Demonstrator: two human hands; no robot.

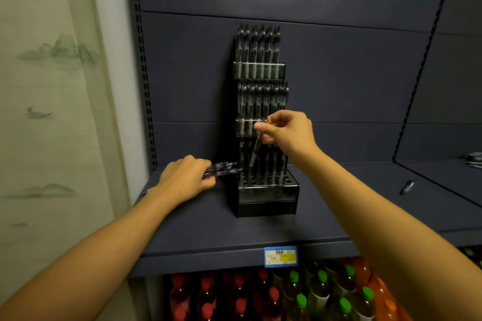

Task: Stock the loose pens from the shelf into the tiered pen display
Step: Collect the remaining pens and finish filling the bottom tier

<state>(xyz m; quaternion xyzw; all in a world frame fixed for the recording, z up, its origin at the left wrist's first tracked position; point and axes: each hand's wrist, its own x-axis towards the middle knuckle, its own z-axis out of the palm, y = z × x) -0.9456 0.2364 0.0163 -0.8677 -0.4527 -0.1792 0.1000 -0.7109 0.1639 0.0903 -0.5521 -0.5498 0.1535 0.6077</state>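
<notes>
A black tiered pen display (266,200) stands on the dark shelf (326,219) against the back panel. Its top and middle tiers are full of pens; the bottom tier holds several pens and shows open holes at the front. My right hand (287,133) pinches one pen (254,153) upright, tip down, just above the bottom tier's holes. My left hand (185,180) grips a small bundle of loose pens (224,168) lying sideways, right beside the display's left edge.
One loose pen (407,187) lies on the shelf to the right, and more pens (472,159) lie at the far right edge. A blue price tag (280,256) hangs on the shelf front. Drink bottles (313,294) fill the shelf below. A wall stands left.
</notes>
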